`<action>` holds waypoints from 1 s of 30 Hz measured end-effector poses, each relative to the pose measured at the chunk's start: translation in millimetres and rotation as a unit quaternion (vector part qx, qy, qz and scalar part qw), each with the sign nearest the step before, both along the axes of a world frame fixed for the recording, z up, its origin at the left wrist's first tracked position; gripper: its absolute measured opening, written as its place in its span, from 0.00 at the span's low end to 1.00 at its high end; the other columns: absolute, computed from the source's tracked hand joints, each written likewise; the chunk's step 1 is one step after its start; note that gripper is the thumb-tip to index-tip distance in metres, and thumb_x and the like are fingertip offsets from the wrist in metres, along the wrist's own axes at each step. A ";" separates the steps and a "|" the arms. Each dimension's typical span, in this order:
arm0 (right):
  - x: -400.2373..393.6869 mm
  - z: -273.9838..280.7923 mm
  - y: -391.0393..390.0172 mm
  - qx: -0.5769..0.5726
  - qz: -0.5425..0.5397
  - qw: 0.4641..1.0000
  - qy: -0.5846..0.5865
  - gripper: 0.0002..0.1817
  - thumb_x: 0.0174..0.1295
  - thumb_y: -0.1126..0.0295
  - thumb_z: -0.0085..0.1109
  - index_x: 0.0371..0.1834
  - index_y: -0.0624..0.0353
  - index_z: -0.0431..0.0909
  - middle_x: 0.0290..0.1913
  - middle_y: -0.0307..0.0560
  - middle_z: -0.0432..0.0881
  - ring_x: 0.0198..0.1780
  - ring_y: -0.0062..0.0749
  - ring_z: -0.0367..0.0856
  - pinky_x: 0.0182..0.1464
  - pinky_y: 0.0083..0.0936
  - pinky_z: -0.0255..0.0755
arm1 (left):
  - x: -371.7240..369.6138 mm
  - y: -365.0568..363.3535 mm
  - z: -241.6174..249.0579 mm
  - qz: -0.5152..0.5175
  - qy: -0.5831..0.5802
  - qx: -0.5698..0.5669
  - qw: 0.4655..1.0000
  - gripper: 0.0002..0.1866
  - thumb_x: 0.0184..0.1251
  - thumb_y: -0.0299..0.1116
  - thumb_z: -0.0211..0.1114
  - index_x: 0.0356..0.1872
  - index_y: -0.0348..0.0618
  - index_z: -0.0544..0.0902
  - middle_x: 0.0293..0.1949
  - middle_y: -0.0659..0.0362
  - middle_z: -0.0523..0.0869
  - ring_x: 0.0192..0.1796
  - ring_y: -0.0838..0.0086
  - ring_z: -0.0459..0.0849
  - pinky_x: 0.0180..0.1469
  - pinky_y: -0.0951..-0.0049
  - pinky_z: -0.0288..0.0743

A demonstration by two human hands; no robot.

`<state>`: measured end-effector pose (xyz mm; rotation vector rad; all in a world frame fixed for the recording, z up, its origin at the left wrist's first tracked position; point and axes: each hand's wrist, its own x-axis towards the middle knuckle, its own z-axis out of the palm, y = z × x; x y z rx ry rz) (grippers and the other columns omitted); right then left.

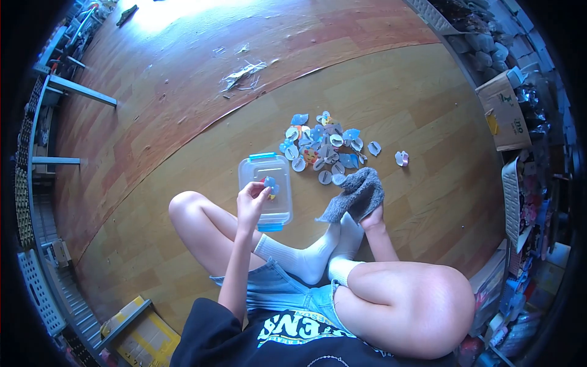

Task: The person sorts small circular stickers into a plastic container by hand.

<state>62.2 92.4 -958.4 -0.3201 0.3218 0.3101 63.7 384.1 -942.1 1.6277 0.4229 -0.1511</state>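
Observation:
My left hand (251,204) pinches a small blue cutout piece (270,182) over a clear plastic box (282,211) with blue clips. A bit of yellow shows just below the piece, within the box's outline. My right hand (373,216) is wrapped in the folds of a grey cloth (356,194), held up close to my white-socked feet. Beyond the cloth lies a loose pile of small cutout pieces (318,145), blue, white and orange, several showing pale backs with a dark strip. One pinkish-white piece (402,158) sits apart to the right.
I sit cross-legged on a wood-patterned floor (183,162). White scraps (244,74) lie farther off. Shelving (40,159) lines the left side; a cardboard box (504,113) and packed goods stand along the right. A yellow carton (147,336) is at the lower left.

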 end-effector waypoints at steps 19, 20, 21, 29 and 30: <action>-7.4 1.7 -16.4 -0.027 -0.049 0.998 -0.012 0.21 0.65 0.50 0.40 0.50 0.50 0.74 0.49 0.48 0.78 0.50 0.44 0.77 0.52 0.50 0.70 | 75.8 -129.1 -16.2 -0.249 -0.198 0.600 0.734 0.11 0.50 0.28 0.62 0.38 0.46 0.77 0.34 0.59 0.79 0.44 0.68 0.76 0.47 0.65 0.62; -8.8 1.0 -14.6 -0.028 -0.049 0.998 -0.013 0.21 0.65 0.50 0.40 0.50 0.50 0.74 0.49 0.48 0.78 0.50 0.44 0.77 0.52 0.50 0.70 | 79.4 -133.6 -20.2 -0.246 -0.201 0.614 0.722 0.10 0.49 0.27 0.62 0.36 0.46 0.78 0.34 0.58 0.79 0.44 0.68 0.76 0.48 0.64 0.62; -10.4 0.8 -11.0 -0.025 -0.047 0.999 0.006 0.22 0.65 0.49 0.40 0.50 0.51 0.74 0.49 0.48 0.79 0.50 0.44 0.77 0.52 0.46 0.71 | 81.7 -136.1 -20.3 -0.243 -0.204 0.628 0.710 0.09 0.48 0.27 0.62 0.34 0.45 0.78 0.33 0.58 0.79 0.43 0.68 0.77 0.49 0.63 0.62; -20.8 -11.8 6.6 0.006 0.046 0.998 0.031 0.24 0.67 0.51 0.38 0.57 0.54 0.68 0.53 0.49 0.76 0.54 0.41 0.75 0.56 0.42 0.70 | 64.7 -121.7 7.5 -0.303 -0.265 0.495 0.770 0.07 0.48 0.26 0.61 0.31 0.45 0.78 0.34 0.59 0.78 0.44 0.68 0.77 0.53 0.60 0.60; -22.2 -10.3 8.1 -0.019 0.064 0.997 0.029 0.24 0.67 0.51 0.37 0.59 0.54 0.67 0.54 0.48 0.76 0.55 0.41 0.74 0.57 0.42 0.69 | 57.1 -121.0 19.3 -0.300 -0.331 0.447 0.775 0.07 0.48 0.26 0.60 0.31 0.46 0.78 0.34 0.60 0.78 0.44 0.68 0.77 0.54 0.60 0.60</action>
